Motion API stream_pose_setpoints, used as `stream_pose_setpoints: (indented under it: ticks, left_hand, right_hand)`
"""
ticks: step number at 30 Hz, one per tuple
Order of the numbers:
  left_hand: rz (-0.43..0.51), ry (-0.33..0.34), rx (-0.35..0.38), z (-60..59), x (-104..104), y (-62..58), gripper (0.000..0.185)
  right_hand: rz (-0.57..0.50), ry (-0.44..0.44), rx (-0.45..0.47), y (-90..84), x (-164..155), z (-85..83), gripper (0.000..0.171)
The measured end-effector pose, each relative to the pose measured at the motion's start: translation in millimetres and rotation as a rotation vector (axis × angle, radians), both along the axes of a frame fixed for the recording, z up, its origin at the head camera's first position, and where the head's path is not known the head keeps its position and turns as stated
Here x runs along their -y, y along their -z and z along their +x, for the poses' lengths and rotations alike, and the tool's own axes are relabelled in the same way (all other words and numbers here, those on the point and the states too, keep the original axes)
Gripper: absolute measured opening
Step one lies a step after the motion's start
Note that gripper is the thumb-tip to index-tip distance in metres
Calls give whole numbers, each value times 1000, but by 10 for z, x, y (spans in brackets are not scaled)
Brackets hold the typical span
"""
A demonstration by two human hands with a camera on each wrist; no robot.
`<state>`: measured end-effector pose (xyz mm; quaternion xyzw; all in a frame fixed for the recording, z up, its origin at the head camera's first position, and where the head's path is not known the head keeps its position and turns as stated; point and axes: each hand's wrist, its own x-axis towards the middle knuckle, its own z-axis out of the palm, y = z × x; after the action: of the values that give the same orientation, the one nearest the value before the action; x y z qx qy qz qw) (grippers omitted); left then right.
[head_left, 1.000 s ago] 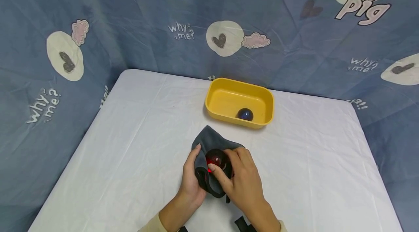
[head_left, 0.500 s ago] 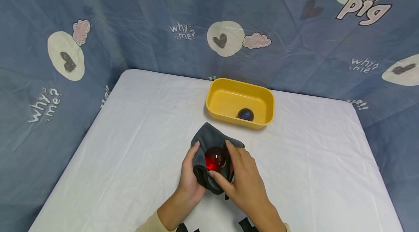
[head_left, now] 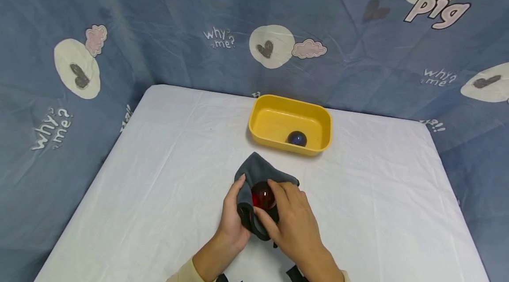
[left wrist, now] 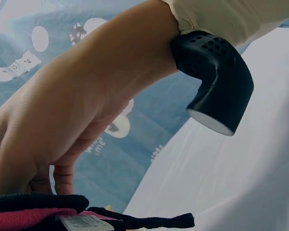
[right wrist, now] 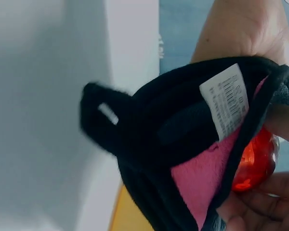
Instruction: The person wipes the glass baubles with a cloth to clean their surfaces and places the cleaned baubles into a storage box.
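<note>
A see-through red ball [head_left: 261, 195] sits in a folded grey cloth [head_left: 255, 169] with black edging. My left hand [head_left: 231, 220] holds the cloth from the left and beneath, its thumb up along the near fold. From the right, my right hand [head_left: 297, 222] holds the ball, with thumb below it and index finger on its upper right side. The right wrist view shows the cloth's pink underside [right wrist: 202, 178], a white label [right wrist: 226, 98] and a black loop [right wrist: 98, 130]. Part of the ball is hidden by fingers and cloth. The left wrist view shows the right hand [left wrist: 48, 120] over the cloth.
Behind the hands stands a yellow tray [head_left: 258, 136] with a dark blue ball [head_left: 297, 138] in its front right part. A white sheet [head_left: 179, 176] covers the table. Patterned blue fabric [head_left: 179, 52] hangs behind it and at both sides.
The right index finger, held higher half a second ago, has come back down onto the ball's upper right side. Cloth and ball have shifted slightly up, then down again.
</note>
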<state>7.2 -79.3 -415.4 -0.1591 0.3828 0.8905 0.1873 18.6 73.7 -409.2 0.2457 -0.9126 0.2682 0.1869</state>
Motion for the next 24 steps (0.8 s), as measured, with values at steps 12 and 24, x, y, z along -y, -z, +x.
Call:
stream_pose_setpoints:
  ticks: [12,24]
  left_hand:
    - [42,54,46,9,-8,13,71]
    - [83,49,-26,-53,32,-1,61]
  right_hand:
    - [-27,162,21,6,55,-72,64]
    - [27,38,75,-42,-1,43,77]
